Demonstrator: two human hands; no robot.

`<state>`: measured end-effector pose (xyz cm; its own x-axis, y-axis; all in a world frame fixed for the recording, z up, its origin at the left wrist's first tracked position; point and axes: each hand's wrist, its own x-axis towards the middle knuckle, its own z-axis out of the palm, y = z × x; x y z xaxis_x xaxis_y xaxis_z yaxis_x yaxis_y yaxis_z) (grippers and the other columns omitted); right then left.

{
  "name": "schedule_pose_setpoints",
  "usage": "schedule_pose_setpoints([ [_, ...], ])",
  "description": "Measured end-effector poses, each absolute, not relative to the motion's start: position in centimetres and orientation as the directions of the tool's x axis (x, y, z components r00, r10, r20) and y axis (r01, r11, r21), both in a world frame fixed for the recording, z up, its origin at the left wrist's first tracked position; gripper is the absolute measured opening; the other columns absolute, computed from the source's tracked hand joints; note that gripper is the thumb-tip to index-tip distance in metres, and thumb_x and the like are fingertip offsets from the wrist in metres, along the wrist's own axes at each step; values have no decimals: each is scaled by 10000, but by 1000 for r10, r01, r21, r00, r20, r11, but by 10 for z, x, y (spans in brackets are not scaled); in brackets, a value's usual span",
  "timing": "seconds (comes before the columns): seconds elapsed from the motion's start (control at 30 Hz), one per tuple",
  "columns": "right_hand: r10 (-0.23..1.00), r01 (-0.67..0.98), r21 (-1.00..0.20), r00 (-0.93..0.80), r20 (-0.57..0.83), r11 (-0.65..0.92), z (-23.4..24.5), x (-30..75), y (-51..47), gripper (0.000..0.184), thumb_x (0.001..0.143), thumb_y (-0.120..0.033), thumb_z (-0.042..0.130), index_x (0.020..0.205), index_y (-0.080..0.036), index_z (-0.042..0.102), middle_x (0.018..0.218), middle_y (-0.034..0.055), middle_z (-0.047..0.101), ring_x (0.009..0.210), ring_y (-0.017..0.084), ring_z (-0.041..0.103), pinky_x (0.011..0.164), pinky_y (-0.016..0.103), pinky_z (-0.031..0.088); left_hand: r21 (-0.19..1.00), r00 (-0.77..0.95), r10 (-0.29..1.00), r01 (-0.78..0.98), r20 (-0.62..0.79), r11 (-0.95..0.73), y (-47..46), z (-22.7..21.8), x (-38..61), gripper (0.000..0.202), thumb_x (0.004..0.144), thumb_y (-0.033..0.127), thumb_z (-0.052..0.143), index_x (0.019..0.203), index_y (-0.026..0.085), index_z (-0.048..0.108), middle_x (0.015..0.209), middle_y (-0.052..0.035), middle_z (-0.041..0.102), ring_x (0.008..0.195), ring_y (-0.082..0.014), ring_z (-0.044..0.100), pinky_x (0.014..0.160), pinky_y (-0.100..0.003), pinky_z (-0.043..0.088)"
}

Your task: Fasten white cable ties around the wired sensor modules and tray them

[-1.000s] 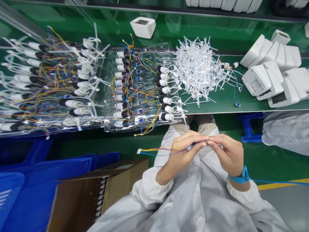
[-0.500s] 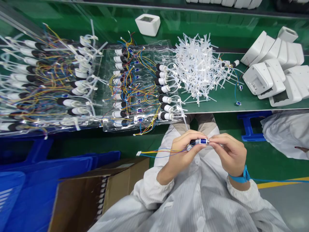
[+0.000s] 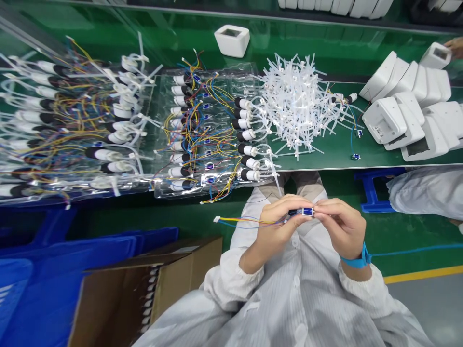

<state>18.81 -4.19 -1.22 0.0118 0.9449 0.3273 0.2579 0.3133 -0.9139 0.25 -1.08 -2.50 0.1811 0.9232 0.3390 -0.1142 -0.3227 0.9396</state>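
Observation:
In front of my lap, my left hand (image 3: pixel 277 224) is closed around a small blue-and-silver solenoid valve (image 3: pixel 307 212) and the dark part beside it. Yellow, red and blue wires trail left from that hand to a white connector (image 3: pixel 216 219). My right hand (image 3: pixel 342 224) pinches the valve's right end between thumb and fingertips; whether a small piece sits in that pinch is hidden. Above my hands, on the bench, lies a pile of short translucent tubes (image 3: pixel 294 103) with white ties.
Wired black-and-white pump motors (image 3: pixel 249 161) lie in a clear plastic tray (image 3: pixel 162 190), with more at left. White housings (image 3: pixel 383 120) are stacked at right; another person's hand (image 3: pixel 455 48) touches one. A cardboard box (image 3: pixel 188 270) and blue bins (image 3: pixel 90 255) stand low at left.
The view has shifted slightly. My hands stay together at the valve, with the right fingers still at its end. Another person's hand has appeared at the white housing on the upper right.

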Motion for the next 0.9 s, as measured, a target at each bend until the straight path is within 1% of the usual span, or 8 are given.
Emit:
schedule_pose_setpoints([
  [0.1,949,248,-920,11,316,304,-12,187,-41,178,1028,-164,816,1119,-305,874,970,33,862,867,226,810,712,348,630,943,166,934,-159,316,-291,-12,-31,3,91,1020,255,856,1105,225,852,1041,-77,867,996,-230,813,894,-364,662],
  [0.23,948,258,-914,-32,316,313,-9,186,-41,206,1030,-139,801,1137,-303,863,1003,35,861,903,222,810,762,352,641,925,144,922,-183,361,-334,-15,-35,1,93,1020,240,853,1112,229,854,1042,-77,866,996,-231,808,902,-371,655],
  [0.37,942,265,-904,-61,331,335,-7,185,-42,216,1032,-122,779,1135,-298,849,1000,41,864,908,236,819,765,369,659,937,137,934,-160,331,-309,-17,-34,-1,82,1021,250,850,1101,234,856,1027,-75,870,967,-235,811,877,-379,656],
  [0.53,920,261,-883,-89,381,391,-5,184,-41,241,1027,-105,760,1148,-298,840,970,41,855,882,243,811,821,418,682,923,166,910,-116,381,-366,-13,-29,-4,80,1021,303,853,1052,232,871,980,-79,875,911,-245,818,863,-405,665],
  [0.6,922,274,-881,-86,378,386,-6,183,-39,206,1034,-128,762,1114,-298,846,961,38,854,878,241,811,820,414,681,927,169,912,-88,375,-365,-11,-27,-6,69,1018,295,857,1047,236,878,987,-75,878,921,-242,818,874,-399,663],
  [0.67,936,302,-887,-62,346,348,-9,183,-36,132,1048,-192,769,1072,-291,852,966,47,859,891,247,819,798,402,676,942,173,926,-56,335,-330,-8,-27,-8,70,1003,292,875,1047,240,887,997,-71,881,942,-241,816,889,-388,658],
  [0.73,956,315,-905,-33,290,286,-14,183,-32,91,1066,-265,764,1054,-279,853,969,53,861,890,246,820,776,385,664,970,182,952,-42,245,-241,-5,-30,-8,93,984,303,893,1053,241,895,1004,-69,882,943,-237,817,882,-366,655],
  [0.9,992,227,-967,23,124,116,-24,185,-25,185,1112,-382,704,1128,-264,845,1040,52,864,931,226,820,830,358,660,990,147,988,-127,-39,58,-2,-46,-2,203,988,370,866,1117,214,885,1063,-86,883,964,-234,826,871,-330,659],
])
